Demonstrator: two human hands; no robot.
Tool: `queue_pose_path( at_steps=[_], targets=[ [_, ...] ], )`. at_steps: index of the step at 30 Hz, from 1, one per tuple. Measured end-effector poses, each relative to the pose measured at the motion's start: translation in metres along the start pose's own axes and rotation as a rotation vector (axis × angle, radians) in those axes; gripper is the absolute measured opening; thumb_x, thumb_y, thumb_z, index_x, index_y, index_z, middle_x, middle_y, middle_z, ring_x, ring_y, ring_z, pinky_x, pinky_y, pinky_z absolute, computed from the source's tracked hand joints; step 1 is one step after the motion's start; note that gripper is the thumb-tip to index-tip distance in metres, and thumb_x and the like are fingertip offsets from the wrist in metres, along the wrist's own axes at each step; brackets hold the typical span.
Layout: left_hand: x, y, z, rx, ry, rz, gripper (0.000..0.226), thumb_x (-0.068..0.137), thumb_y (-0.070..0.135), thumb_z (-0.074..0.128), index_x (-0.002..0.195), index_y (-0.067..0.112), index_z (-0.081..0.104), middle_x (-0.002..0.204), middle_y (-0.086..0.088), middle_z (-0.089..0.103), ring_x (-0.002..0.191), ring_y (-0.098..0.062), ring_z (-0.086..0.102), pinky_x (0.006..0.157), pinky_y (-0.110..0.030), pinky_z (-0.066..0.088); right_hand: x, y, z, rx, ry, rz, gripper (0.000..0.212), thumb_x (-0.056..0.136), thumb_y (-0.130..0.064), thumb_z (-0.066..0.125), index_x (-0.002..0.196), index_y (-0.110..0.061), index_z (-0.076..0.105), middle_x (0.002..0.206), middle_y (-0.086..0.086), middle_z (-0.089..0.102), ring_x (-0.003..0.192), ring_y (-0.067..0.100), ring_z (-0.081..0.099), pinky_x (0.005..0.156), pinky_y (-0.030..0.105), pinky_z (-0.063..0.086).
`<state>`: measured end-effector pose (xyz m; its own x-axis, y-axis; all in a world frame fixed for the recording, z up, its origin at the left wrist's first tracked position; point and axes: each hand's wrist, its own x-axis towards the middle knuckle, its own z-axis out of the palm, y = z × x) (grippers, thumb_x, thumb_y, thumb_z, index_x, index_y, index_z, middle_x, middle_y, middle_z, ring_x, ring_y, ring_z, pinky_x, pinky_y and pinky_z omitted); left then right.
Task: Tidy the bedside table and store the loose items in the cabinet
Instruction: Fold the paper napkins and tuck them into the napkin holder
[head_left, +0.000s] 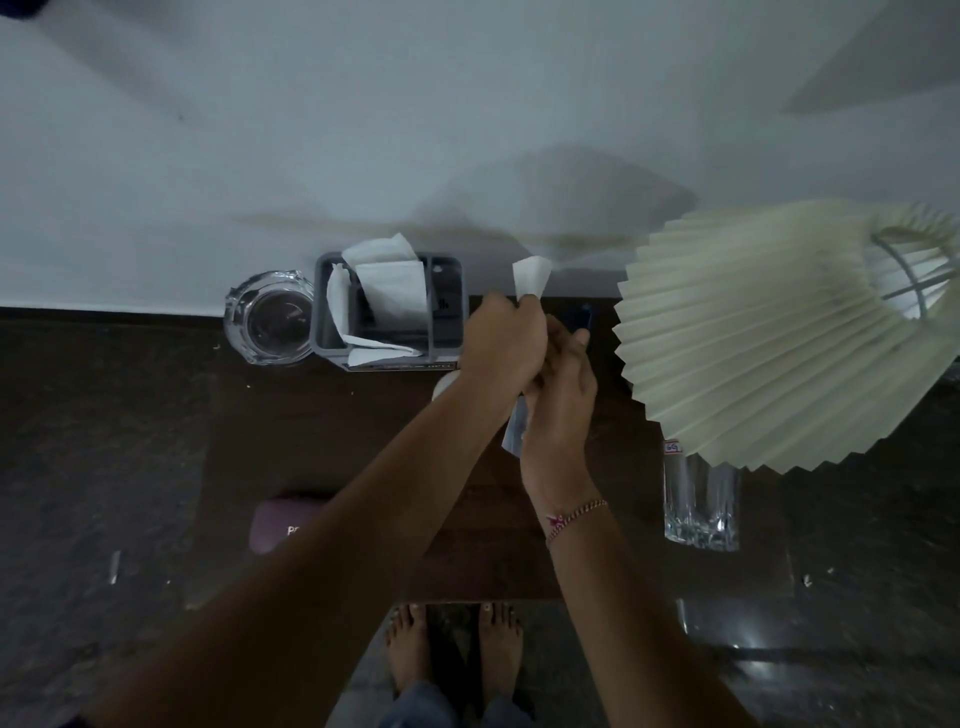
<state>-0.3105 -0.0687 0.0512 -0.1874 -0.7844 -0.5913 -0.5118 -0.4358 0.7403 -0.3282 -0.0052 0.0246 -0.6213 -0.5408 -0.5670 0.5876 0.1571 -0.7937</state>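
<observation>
Over the dark wooden bedside table (322, 441), my left hand (501, 343) grips a white tissue (530, 278) whose end sticks up above the fist. My right hand (558, 400) is pressed against the left and curls around a thin clear wrapper (514, 431) that hangs below both hands. A grey organiser tray (392, 358) at the back holds several white tissues (389, 291) and a black device (447, 306). A purple case (278, 525) lies at the front left, partly hidden by my left forearm. A small blue object (584, 317) shows just behind my right fingers.
A glass ashtray (270, 325) sits left of the tray. A pleated cream lampshade (789, 332) overhangs the table's right side, with a tall ribbed drinking glass (701, 504) beneath it. The white wall runs along the back. My bare feet (452, 644) stand on the dark floor.
</observation>
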Motion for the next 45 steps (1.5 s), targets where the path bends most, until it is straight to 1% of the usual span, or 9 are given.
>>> queue_pose_path(
  at_steps=[3, 6, 13, 20, 25, 28, 32, 40, 45],
  targets=[
    [-0.009, 0.002, -0.014, 0.000, 0.031, 0.069, 0.031, 0.093, 0.015, 0.042, 0.122, 0.004, 0.049, 0.108, -0.013, 0.058, 0.093, -0.024, 0.059, 0.076, -0.039, 0.053, -0.007, -0.006, 0.000, 0.018, -0.022, -0.067, 0.043, 0.100, -0.034, 0.029, 0.124, -0.007, 0.053, 0.119, 0.013, 0.063, 0.110, 0.019, 0.061, 0.086, 0.025, 0.052],
    [-0.012, 0.003, -0.031, -0.061, 0.040, 0.075, 0.042, 0.090, 0.005, 0.047, 0.132, 0.005, 0.045, 0.121, -0.016, 0.058, 0.105, -0.032, 0.062, 0.091, -0.046, 0.053, -0.012, -0.012, 0.003, 0.028, -0.072, -0.103, 0.040, 0.100, -0.032, 0.030, 0.119, -0.008, 0.056, 0.107, 0.008, 0.066, 0.103, 0.018, 0.063, 0.084, 0.026, 0.053],
    [-0.021, 0.000, -0.062, -0.193, 0.044, 0.115, 0.014, 0.084, 0.007, 0.065, 0.098, 0.006, 0.066, 0.095, -0.014, 0.069, 0.062, -0.018, 0.068, 0.066, -0.032, 0.061, -0.018, -0.015, 0.013, -0.006, -0.153, -0.118, 0.036, 0.101, -0.032, 0.031, 0.105, -0.015, 0.062, 0.091, -0.001, 0.070, 0.084, 0.007, 0.068, 0.073, 0.020, 0.054],
    [-0.025, -0.007, -0.069, -0.188, 0.136, 0.196, 0.014, 0.079, 0.008, 0.072, 0.092, 0.009, 0.067, 0.073, -0.007, 0.068, 0.051, -0.010, 0.066, 0.049, -0.017, 0.052, -0.025, -0.017, 0.016, -0.016, -0.177, -0.127, 0.037, 0.100, -0.035, 0.031, 0.097, -0.019, 0.064, 0.088, -0.003, 0.072, 0.080, 0.007, 0.069, 0.067, 0.019, 0.054],
    [-0.028, -0.011, -0.068, -0.154, 0.200, 0.278, 0.011, 0.077, 0.008, 0.072, 0.088, 0.010, 0.069, 0.072, -0.006, 0.069, 0.067, -0.025, 0.072, 0.069, -0.038, 0.061, -0.028, -0.019, 0.016, -0.054, -0.192, -0.140, 0.041, 0.100, -0.036, 0.029, 0.107, -0.013, 0.063, 0.095, 0.001, 0.071, 0.088, 0.010, 0.068, 0.072, 0.021, 0.053],
    [-0.031, -0.010, -0.068, -0.140, 0.208, 0.312, 0.008, 0.077, 0.008, 0.071, 0.082, 0.014, 0.068, 0.068, -0.003, 0.069, 0.065, -0.023, 0.072, 0.072, -0.043, 0.060, -0.029, -0.020, 0.016, -0.065, -0.189, -0.140, 0.043, 0.100, -0.035, 0.029, 0.111, -0.009, 0.062, 0.095, 0.002, 0.071, 0.087, 0.009, 0.068, 0.069, 0.019, 0.053],
    [-0.035, -0.010, -0.070, -0.097, 0.223, 0.359, 0.016, 0.077, 0.010, 0.071, 0.073, 0.024, 0.065, 0.062, 0.006, 0.067, 0.061, -0.017, 0.071, 0.072, -0.043, 0.060, -0.030, -0.019, 0.013, -0.105, -0.219, -0.150, 0.040, 0.100, -0.034, 0.031, 0.111, -0.011, 0.062, 0.094, -0.003, 0.071, 0.085, 0.004, 0.069, 0.066, 0.013, 0.052],
    [-0.039, -0.012, -0.071, 0.019, 0.230, 0.442, 0.004, 0.079, 0.013, 0.069, 0.081, 0.016, 0.069, 0.077, -0.006, 0.071, 0.067, -0.023, 0.070, 0.068, -0.042, 0.059, -0.033, -0.018, 0.013, -0.137, -0.228, -0.152, 0.029, 0.098, -0.028, 0.040, 0.105, -0.011, 0.061, 0.094, 0.002, 0.068, 0.089, 0.009, 0.065, 0.078, 0.021, 0.053],
    [-0.039, -0.012, -0.072, 0.205, 0.364, 0.547, 0.006, 0.079, 0.023, 0.067, 0.083, 0.020, 0.070, 0.082, 0.004, 0.070, 0.070, -0.011, 0.062, 0.071, -0.028, 0.053, -0.031, -0.020, 0.015, -0.190, -0.057, -0.130, 0.027, 0.096, -0.034, 0.044, 0.109, -0.012, 0.055, 0.098, -0.003, 0.059, 0.093, 0.008, 0.057, 0.075, 0.021, 0.050]
  ],
)
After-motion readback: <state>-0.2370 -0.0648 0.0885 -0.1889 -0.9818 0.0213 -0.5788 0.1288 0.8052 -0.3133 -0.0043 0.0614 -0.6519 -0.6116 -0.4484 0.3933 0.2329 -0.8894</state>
